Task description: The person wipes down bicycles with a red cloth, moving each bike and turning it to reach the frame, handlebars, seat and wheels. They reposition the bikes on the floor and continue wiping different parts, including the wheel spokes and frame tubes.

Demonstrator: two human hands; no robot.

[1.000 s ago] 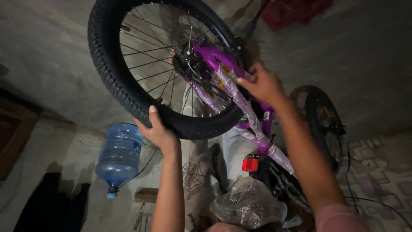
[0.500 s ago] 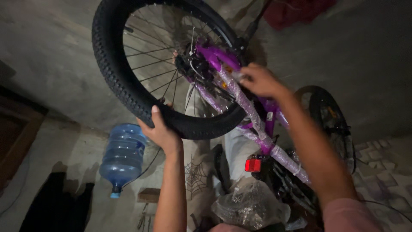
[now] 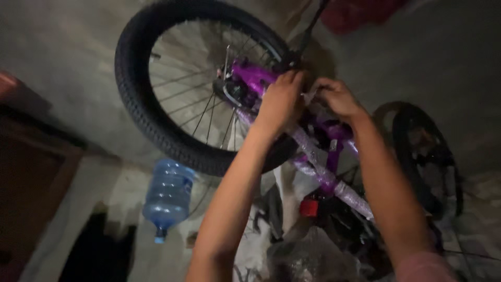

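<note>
A person's bare forearms rise from the bottom of the frame toward a purple bicycle frame (image 3: 318,167) turned wheels-up in a dim concrete room. The left hand (image 3: 281,102) is curled closed over the plastic-wrapped frame where the tubes meet beside the wheel hub; the right hand (image 3: 336,96) sits just beside it, fingertips pinched on what looks like a loose scrap of the clear wrapping (image 3: 313,95), though blur hides the exact hold. By the look of it, the unwrapping is barely begun: film covers the lower tubes down to the red reflector (image 3: 309,207), and a crumpled plastic bag (image 3: 308,258) lies below. The knobby front wheel (image 3: 156,104) stands mounted beyond the hands, the second wheel (image 3: 425,156) in shadow to the right. Farther off, a blue water jug (image 3: 168,196) rests on the floor, and a red cloth (image 3: 360,13) lies at the far edge.
</note>
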